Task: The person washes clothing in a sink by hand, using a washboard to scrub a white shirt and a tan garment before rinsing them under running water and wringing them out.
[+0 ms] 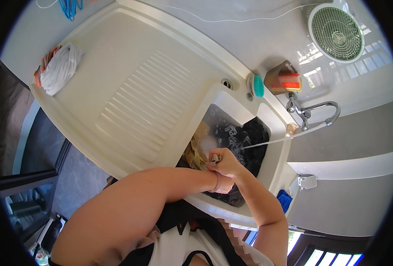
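My right hand (pixel 228 162) is closed around a bunched bit of light greyish cloth (pixel 216 159) above a laundry sink basin (pixel 277 146). Just below it, partly covered by my right wrist, is my left hand (pixel 225 187); its fingers are turned away, and I cannot tell what they hold. Dark wet clothes (pixel 253 141) lie in sudsy water on the basin's right side. A khaki garment (pixel 196 146) is heaped at the basin's left wall. Water runs in a thin stream (pixel 279 141) from the chrome faucet (pixel 321 105) into the basin.
A ribbed washboard surface (pixel 146 103) adjoins the basin on the left, with white cloth (pixel 61 68) at its far corner. A teal scrub brush (pixel 258 85) sits on the back ledge beside a holder (pixel 276 76) containing a red brush (pixel 290 81). A blue cloth (pixel 284 200) hangs right.
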A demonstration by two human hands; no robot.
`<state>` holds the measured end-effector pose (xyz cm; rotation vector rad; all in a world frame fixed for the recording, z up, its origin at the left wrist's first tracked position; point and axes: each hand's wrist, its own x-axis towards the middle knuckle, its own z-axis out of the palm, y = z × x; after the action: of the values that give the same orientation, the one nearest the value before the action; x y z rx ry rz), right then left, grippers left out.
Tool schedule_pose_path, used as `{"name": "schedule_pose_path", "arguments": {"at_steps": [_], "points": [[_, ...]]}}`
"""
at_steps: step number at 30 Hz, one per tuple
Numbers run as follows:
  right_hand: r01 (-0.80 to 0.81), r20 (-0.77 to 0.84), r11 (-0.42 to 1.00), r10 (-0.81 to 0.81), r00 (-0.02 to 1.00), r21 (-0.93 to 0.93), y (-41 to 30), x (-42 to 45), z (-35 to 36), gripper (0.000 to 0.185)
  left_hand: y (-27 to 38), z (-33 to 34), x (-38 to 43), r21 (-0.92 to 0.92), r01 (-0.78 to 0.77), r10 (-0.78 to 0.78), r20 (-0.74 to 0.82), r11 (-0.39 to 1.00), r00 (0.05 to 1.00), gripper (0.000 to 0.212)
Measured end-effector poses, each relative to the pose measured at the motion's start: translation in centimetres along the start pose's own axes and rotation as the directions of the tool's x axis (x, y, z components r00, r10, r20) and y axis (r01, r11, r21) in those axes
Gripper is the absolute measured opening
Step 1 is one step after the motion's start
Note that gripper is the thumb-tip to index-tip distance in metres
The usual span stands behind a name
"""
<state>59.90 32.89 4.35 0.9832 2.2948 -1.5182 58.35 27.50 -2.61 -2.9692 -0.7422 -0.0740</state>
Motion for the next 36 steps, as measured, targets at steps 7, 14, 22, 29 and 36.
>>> {"name": "schedule_pose_path", "arguments": {"at_steps": [7,14,22,29,36], "points": [[-0.045,-0.279,0.995,0.067,0.958,0.084,2.9,0.3,2.1,0.017,1.1,5.7,2.1,-0.192,0.076,-0.078,-0.004,0.978,0.997,0.019],[0.255,-0.319,0.252,0.258,0.912,0.933,7.6,-1.7,-0.2,0.015,-1.7,-1.1,-4.2,-0.083,-0.083,-0.010,-0.766,0.993,0.643,0.010],[0.396,-0.301,0.276,-0.328,0.895,0.876,0.8,-1.0,1.6,0.062,-7.0,-7.0,-13.5,-0.993,-0.116,-0.999,0.034,-0.034,0.000,0.041],[0.338,-0.248,0.230,-0.344,0.906,0.913,0.4,-0.2,3.1,0.069,-6.5,-10.8,-29.8,-0.766,-0.472,-0.887,0.453,-0.438,0.088,0.050],[0.278,-0.315,0.295,0.084,0.945,0.914,4.8,0.3,3.9,0.042,-8.4,-16.7,-51.2,-0.858,-0.478,-0.916,0.023,0.187,-0.401,0.030]]}}
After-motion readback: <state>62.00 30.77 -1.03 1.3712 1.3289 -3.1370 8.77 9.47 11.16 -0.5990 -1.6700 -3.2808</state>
